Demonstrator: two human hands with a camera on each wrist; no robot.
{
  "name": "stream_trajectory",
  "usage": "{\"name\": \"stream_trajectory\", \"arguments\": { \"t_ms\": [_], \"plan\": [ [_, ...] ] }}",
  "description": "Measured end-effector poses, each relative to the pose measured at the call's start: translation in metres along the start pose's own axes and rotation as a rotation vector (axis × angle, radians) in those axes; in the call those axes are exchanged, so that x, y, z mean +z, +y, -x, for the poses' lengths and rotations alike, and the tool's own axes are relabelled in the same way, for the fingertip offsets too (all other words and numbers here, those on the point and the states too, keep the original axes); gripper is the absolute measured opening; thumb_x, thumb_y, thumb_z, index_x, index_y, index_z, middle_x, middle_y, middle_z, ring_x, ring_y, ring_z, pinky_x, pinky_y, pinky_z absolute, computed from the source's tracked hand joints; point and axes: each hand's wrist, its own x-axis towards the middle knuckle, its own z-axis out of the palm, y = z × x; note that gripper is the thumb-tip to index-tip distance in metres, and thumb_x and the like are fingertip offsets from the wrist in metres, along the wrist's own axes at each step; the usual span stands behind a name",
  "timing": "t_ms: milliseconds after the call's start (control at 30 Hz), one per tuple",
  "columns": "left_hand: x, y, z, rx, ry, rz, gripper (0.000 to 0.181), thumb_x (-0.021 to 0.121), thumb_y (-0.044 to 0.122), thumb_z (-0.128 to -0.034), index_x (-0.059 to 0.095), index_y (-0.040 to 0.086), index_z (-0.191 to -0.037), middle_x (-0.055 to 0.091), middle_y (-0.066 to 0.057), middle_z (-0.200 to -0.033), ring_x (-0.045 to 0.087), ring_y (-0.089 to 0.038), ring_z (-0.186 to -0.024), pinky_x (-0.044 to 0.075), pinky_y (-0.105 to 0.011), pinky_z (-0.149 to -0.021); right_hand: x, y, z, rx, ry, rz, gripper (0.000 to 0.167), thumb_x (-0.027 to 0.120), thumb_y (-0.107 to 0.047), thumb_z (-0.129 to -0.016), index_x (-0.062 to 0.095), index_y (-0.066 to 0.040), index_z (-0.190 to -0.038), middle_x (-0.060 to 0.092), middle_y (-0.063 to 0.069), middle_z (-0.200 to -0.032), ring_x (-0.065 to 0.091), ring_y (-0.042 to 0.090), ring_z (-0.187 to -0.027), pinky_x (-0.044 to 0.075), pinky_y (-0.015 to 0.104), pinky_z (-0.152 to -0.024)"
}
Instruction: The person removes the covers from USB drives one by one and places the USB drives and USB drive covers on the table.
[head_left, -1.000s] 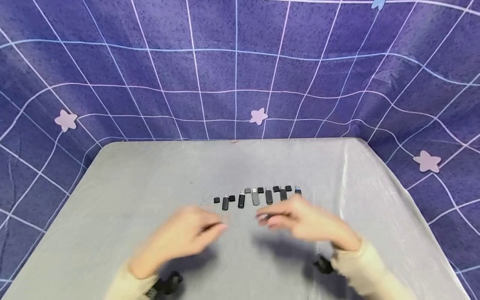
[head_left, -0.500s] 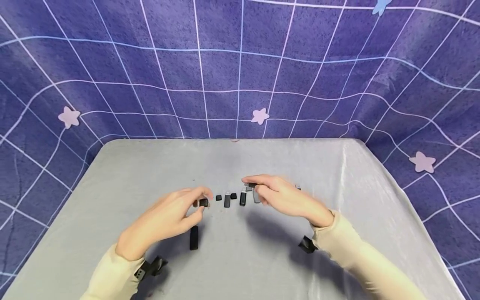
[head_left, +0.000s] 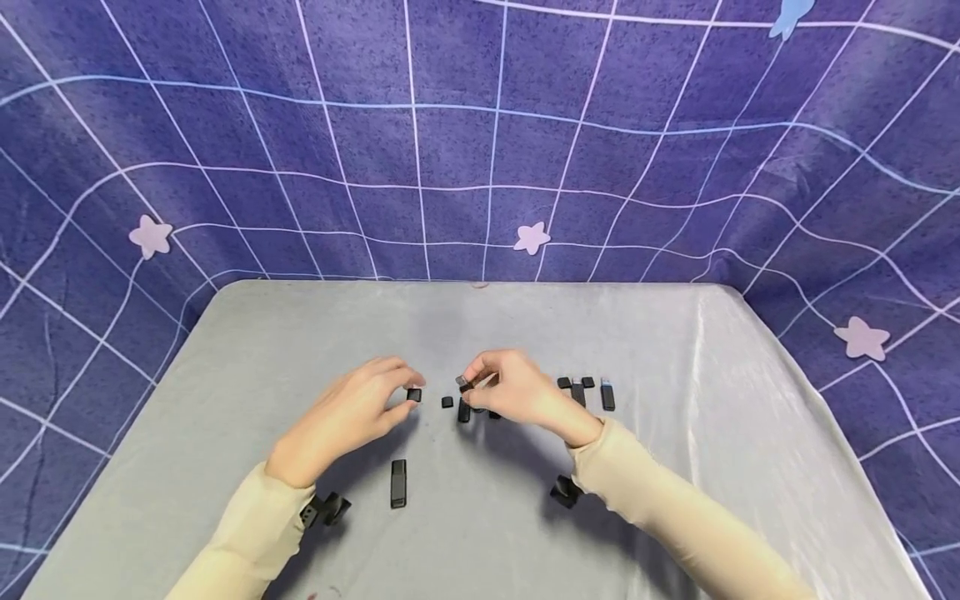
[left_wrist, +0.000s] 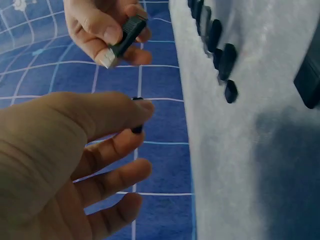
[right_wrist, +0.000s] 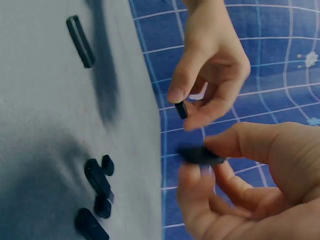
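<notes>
In the head view my left hand pinches a small black cap between thumb and index finger, above the table. The left wrist view shows its other fingers loosely bent. To its right, my right hand grips a dark USB stick whose bare metal plug points toward the left hand. The two held pieces are apart. Under and beside the right hand lie an uncapped black USB stick and a loose cap; more sticks are partly hidden by that hand.
A capped black USB stick lies nearer the person. On the right lie a black stick, a blue-plugged stick and two caps. A grey cloth covers the table; a purple grid curtain hangs behind it.
Both hands have moved forward from nearer the person. In the last half second the right hand has come left, toward the left hand, uncovering sticks on the right. The left hand keeps its cap.
</notes>
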Motion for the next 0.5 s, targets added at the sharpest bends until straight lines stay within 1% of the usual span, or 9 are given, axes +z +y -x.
{"name": "stream_trajectory", "arguments": {
  "t_ms": [67,167,267,300,367,500],
  "plan": [
    [0.005,-0.003,-0.002,-0.031,-0.010,-0.008,0.023,0.080,0.018,-0.0888,0.075,0.015,-0.110,0.071,0.003,-0.110,0.069,-0.021,-0.104,0.059,-0.044,-0.084,0.006,0.003,-0.009,0.017,-0.013,-0.017,0.015,0.076,-0.008,-0.086,0.070,-0.003,-0.099,0.072,0.007,-0.089,0.072,0.023,-0.072,0.059,0.031,-0.063],
    [0.015,-0.009,-0.006,-0.076,-0.034,-0.018,0.022,0.082,0.019,-0.0867,0.075,0.016,-0.107,0.072,0.004,-0.108,0.069,-0.020,-0.100,0.059,-0.043,-0.079,0.016,0.008,-0.022,0.062,-0.041,-0.017,0.015,0.079,-0.008,-0.085,0.069,-0.003,-0.094,0.072,0.004,-0.080,0.071,0.024,-0.066,0.057,0.030,-0.058],
    [0.025,-0.013,-0.008,-0.109,-0.072,-0.016,0.021,0.083,0.019,-0.0854,0.075,0.017,-0.105,0.072,0.004,-0.107,0.069,-0.019,-0.096,0.059,-0.042,-0.078,0.027,0.013,-0.034,0.084,-0.059,0.054,0.015,0.083,-0.010,-0.084,0.070,-0.005,-0.089,0.073,0.001,-0.073,0.068,0.019,-0.062,0.054,0.025,-0.055],
    [0.028,-0.014,-0.009,-0.119,-0.084,-0.013,0.021,0.084,0.019,-0.0849,0.075,0.017,-0.104,0.072,0.004,-0.106,0.069,-0.019,-0.096,0.059,-0.042,-0.078,0.031,0.015,-0.037,0.083,-0.062,0.093,0.014,0.083,-0.012,-0.084,0.071,-0.006,-0.088,0.073,-0.001,-0.072,0.066,0.016,-0.060,0.051,0.023,-0.053],
    [0.034,-0.016,-0.009,-0.139,-0.108,-0.007,0.021,0.084,0.019,-0.0843,0.075,0.017,-0.103,0.073,0.003,-0.106,0.069,-0.020,-0.098,0.059,-0.043,-0.080,0.038,0.018,-0.042,0.083,-0.067,0.133,0.013,0.083,-0.013,-0.085,0.072,-0.007,-0.085,0.073,-0.002,-0.070,0.064,0.013,-0.058,0.050,0.022,-0.053],
    [0.042,-0.019,-0.010,-0.157,-0.117,-0.001,0.020,0.086,0.017,-0.0821,0.075,0.018,-0.099,0.072,0.003,-0.104,0.070,-0.020,-0.099,0.059,-0.044,-0.080,0.047,0.022,-0.049,0.061,-0.059,0.207,0.012,0.082,-0.013,-0.087,0.072,-0.009,-0.081,0.071,-0.003,-0.070,0.058,0.006,-0.057,0.048,0.020,-0.054]
  ]
}}
